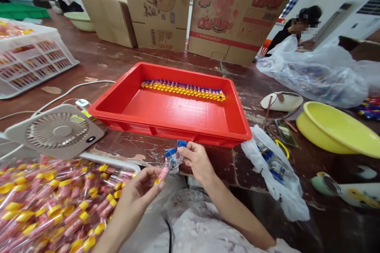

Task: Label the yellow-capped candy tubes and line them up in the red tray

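My left hand is closed on a small pink tube with a yellow end, tilted in front of my lap. Close beside it, my right hand pinches a small blue-topped clear piece. Another blue piece sits at the upper end of the tube; whether the pieces are joined I cannot tell. Just beyond both hands stands a red tray, with a row of tubes, yellow ends and blue tops, along its far side. A heap of yellow-ended pink tubes fills a container at lower left.
A small fan stands left of the tray, its cable on the table. To the right lie a plastic bag of blue pieces, a yellow basin and a flask. Cardboard boxes stand behind; a person is at far right.
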`<state>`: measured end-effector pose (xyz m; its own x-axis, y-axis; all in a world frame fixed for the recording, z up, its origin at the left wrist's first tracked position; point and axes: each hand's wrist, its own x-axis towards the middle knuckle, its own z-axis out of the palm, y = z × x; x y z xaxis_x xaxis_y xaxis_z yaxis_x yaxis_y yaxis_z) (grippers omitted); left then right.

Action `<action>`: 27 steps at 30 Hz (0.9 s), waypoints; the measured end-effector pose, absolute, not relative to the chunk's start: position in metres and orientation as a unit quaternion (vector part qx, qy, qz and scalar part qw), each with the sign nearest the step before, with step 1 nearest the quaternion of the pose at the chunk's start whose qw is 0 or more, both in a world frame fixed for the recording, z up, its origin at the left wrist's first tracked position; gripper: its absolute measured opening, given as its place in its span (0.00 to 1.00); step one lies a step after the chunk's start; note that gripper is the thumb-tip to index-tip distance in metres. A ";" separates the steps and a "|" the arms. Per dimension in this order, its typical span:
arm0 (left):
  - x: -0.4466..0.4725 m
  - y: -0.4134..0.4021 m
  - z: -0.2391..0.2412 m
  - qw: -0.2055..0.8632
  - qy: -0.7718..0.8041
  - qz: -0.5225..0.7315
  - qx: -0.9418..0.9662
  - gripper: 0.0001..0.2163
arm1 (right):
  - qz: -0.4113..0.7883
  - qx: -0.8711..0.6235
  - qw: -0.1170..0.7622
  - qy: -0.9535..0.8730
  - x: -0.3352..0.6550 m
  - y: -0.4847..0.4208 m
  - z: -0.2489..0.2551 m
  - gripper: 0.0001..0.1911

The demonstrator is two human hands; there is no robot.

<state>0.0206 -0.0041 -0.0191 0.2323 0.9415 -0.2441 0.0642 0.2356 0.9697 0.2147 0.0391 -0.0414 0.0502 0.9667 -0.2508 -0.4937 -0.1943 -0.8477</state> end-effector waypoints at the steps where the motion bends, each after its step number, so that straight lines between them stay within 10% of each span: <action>1: 0.027 -0.007 -0.023 0.611 0.500 0.364 0.495 0.14 | 0.637 -0.433 0.583 -0.260 0.213 0.038 -0.039 0.20; 27: 0.052 -0.013 -0.026 0.628 0.506 0.401 0.436 0.17 | 0.632 -0.368 0.652 -0.199 0.188 0.023 -0.041 0.16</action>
